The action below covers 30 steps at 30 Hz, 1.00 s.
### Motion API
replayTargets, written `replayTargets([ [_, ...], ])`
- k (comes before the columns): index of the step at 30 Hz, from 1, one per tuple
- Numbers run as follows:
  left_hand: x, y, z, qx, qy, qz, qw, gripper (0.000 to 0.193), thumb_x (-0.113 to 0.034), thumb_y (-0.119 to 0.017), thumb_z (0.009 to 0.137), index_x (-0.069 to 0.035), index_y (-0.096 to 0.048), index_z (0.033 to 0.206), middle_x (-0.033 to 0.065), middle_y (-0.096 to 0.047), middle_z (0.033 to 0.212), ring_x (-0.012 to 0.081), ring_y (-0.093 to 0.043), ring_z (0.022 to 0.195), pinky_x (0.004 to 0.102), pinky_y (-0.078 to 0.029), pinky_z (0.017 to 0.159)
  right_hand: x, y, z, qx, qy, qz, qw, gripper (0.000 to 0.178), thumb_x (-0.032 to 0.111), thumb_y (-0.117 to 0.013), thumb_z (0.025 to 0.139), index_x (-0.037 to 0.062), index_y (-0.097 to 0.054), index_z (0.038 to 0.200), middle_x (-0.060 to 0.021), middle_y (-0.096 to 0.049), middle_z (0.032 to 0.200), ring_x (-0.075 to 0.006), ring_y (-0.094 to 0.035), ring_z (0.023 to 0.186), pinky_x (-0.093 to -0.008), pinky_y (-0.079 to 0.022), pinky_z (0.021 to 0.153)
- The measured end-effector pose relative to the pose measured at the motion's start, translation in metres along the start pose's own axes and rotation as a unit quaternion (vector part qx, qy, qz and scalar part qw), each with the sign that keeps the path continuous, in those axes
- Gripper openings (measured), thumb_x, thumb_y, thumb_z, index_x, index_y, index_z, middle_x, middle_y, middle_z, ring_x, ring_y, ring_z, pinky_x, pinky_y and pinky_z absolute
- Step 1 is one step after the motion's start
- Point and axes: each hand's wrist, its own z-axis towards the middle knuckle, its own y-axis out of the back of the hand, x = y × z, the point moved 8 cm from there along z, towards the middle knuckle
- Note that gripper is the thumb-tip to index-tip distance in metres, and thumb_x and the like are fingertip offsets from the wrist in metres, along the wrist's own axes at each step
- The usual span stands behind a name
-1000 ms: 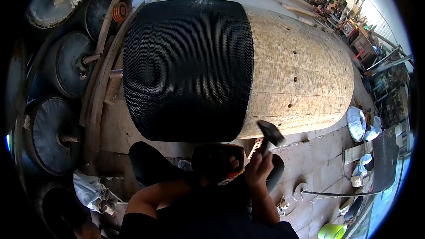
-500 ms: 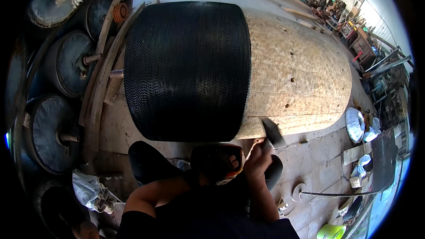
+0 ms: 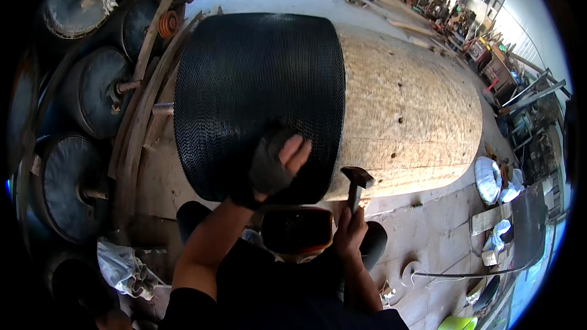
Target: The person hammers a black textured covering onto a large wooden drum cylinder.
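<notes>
In front of me lies a large wooden roller (image 3: 422, 110) with small dark holes. Its left part is wrapped in fine black ridged rows (image 3: 260, 61). My left hand (image 3: 276, 162), in a dark fingerless glove, is at the near face of the black rows. Its bare fingers are bent together and slightly blurred; whatever they hold is hidden. My right hand (image 3: 350, 232) is wrapped round the handle of a hammer (image 3: 358, 177), its head raised near the edge where black meets wood. Between my knees stands an open container (image 3: 298, 230) with a dark inside.
Dark drums with shafts (image 3: 72, 186) stand along the left, beside long curved wooden strips (image 3: 139, 104). A metal shaft (image 3: 163, 109) sticks out of the roller's left end. On the right floor are white bags (image 3: 488, 178), a board (image 3: 489, 219) and a lime-green bucket (image 3: 457, 322).
My left hand has come up out of the container to the black rows. The hammer has swung from tilted to nearly upright in my right hand, moving slightly left.
</notes>
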Motion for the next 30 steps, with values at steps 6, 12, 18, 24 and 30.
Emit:
replayTargets([
  [6,0.013,-0.004,0.008,0.009,0.035,-0.004,0.999,0.039,0.003,-0.073,0.075,-0.007,-0.07,0.113,0.0115,-0.066,0.109,0.0314,-0.067,0.094,0.0451,-0.058,0.077,0.003,-0.007,0.011,-0.013,0.006,-0.083,0.996,0.015,0.015,-0.063,0.097,0.0023,-0.056,0.1,-0.0279,-0.064,0.076,-0.0492,-0.066,0.075,-0.0507,-0.051,0.06],
  [12,0.01,-0.004,0.013,0.008,0.037,0.013,0.999,0.038,0.007,-0.071,0.075,-0.003,-0.069,0.112,0.0118,-0.063,0.108,0.0309,-0.064,0.091,0.0446,-0.054,0.078,0.029,0.024,-0.009,-0.058,0.101,0.071,0.991,0.016,0.011,-0.057,0.099,-0.0045,-0.056,0.102,-0.0263,-0.064,0.078,-0.0434,-0.067,0.07,-0.0446,-0.052,0.061],
  [18,0.015,-0.01,0.014,0.034,0.032,0.057,0.997,0.038,-0.002,-0.07,0.079,-0.004,-0.069,0.117,0.0116,-0.059,0.109,0.0299,-0.061,0.094,0.0462,-0.052,0.083,-0.031,-0.009,-0.007,-0.002,0.003,-0.099,0.995,0.017,0.017,-0.063,0.097,0.0025,-0.054,0.1,-0.0272,-0.065,0.079,-0.049,-0.065,0.072,-0.0546,-0.051,0.059],
  [24,-0.044,-0.018,0.007,0.052,0.059,-0.011,0.997,0.046,0.009,-0.062,0.077,-0.006,-0.069,0.12,0.0132,-0.06,0.108,0.0307,-0.061,0.092,0.0438,-0.051,0.079,-0.052,0.0,-0.043,0.007,-0.022,-0.024,0.999,0.021,0.022,-0.062,0.099,0.0025,-0.055,0.097,-0.0263,-0.064,0.074,-0.0481,-0.065,0.07,-0.0542,-0.05,0.059],
  [30,-0.1,-0.043,-0.036,0.098,0.134,-0.193,0.967,0.054,0.011,-0.062,0.083,-0.003,-0.059,0.135,0.0109,-0.066,0.097,0.028,-0.063,0.086,0.0426,-0.051,0.081,-0.052,0.009,-0.049,0.006,-0.04,0.022,0.999,0.02,0.021,-0.062,0.099,0.0012,-0.057,0.101,-0.0266,-0.064,0.074,-0.0477,-0.065,0.071,-0.0526,-0.05,0.06],
])
